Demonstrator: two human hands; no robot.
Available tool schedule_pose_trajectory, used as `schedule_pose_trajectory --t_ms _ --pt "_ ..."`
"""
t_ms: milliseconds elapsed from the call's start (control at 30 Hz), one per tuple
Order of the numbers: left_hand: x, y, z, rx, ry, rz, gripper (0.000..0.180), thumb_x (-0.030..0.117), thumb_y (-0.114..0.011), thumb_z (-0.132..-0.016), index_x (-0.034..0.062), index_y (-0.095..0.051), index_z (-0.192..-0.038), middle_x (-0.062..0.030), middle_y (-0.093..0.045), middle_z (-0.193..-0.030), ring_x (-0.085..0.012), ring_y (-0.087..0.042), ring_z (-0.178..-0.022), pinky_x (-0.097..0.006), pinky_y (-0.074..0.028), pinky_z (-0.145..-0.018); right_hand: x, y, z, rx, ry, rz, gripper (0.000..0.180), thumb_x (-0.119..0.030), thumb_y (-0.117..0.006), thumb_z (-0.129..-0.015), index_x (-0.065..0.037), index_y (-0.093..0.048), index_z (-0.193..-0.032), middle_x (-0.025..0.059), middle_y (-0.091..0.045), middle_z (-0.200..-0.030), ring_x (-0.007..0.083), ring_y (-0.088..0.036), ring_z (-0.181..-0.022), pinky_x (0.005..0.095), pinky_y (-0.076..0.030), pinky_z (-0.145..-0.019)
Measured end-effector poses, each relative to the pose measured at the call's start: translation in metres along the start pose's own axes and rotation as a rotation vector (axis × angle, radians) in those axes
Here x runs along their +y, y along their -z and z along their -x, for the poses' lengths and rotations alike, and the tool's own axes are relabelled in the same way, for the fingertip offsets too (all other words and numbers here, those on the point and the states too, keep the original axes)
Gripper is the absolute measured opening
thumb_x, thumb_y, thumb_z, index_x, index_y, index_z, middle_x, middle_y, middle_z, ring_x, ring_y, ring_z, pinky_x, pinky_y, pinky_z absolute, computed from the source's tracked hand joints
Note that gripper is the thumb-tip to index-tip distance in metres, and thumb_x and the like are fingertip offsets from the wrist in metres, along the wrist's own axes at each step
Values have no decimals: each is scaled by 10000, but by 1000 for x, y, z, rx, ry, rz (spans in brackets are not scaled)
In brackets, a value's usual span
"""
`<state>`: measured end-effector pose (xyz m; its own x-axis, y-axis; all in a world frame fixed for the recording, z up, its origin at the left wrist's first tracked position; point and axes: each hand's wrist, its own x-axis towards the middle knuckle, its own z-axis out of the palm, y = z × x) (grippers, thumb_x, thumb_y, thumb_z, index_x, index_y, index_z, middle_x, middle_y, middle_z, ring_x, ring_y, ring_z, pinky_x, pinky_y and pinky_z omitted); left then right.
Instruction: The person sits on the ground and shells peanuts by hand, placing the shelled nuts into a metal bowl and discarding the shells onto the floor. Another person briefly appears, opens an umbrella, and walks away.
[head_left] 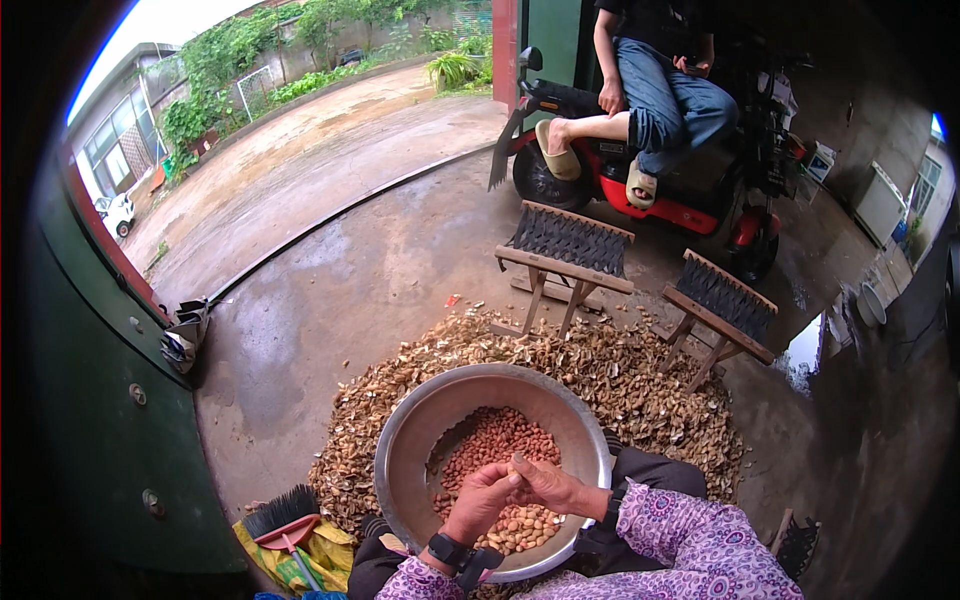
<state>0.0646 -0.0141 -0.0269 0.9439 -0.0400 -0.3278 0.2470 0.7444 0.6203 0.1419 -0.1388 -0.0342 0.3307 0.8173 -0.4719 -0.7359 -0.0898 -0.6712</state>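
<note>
A wide metal bowl (405, 435) stands between my knees. Red-skinned shelled peanuts (500, 432) cover its far side, and pale peanuts in their shells (525, 527) lie at its near side. Over the bowl my left hand (482, 502) and my right hand (556, 488) meet at the fingertips. Both are closed in a pinch on a small pale peanut, mostly hidden by the fingers and thumbs. Dark bands circle both wrists, below patterned purple sleeves.
A heap of empty peanut shells (400, 385) surrounds the bowl's far side. Two folding stools (570, 246) stand beyond it. A person (665, 90) sits on a red scooter (680, 215). At the left are a broom (285, 525), a yellow sack (330, 553) and a green door (100, 400).
</note>
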Motion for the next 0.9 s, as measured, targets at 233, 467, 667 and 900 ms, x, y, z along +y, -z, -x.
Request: schedule_pose_trajectory --t_ms 233,467,667,900 --pt "-5 9 -2 9 22 -21 101 74 -518 -806 22 -536 -891 -49 -563 -830 -145 -555 -753 -300 -481 -682 3 1 0 -1 -3 0 544 -581 -431 -756 -56 -499 -883 -20 -451 -719 58 -422 -622 191 -388 -570" --pt "0 -2 2 45 31 -14 90 75 -540 -795 18 -550 -863 -23 -567 -800 -89 -540 -717 -205 -447 -637 -2 -3 6 28 -34 53 603 -593 -424 -751 -47 -496 -997 -23 -462 -771 53 -428 -664 197 -398 -622" --pt "-5 4 1 31 26 13 94 73 -539 -795 15 -551 -868 -30 -569 -805 -95 -543 -707 -214 -455 -628 -4 -5 7 17 -41 62 608 -599 -427 -744 -48 -493 -991 -23 -464 -775 52 -429 -668 196 -403 -635" --pt "-3 3 2 33 27 13 98 68 -537 -794 8 -549 -870 -41 -572 -815 -111 -553 -729 -229 -466 -648 -1 -4 4 10 -23 45 582 -588 -422 -754 -43 -498 -943 -24 -446 -727 52 -411 -618 190 -386 -572"
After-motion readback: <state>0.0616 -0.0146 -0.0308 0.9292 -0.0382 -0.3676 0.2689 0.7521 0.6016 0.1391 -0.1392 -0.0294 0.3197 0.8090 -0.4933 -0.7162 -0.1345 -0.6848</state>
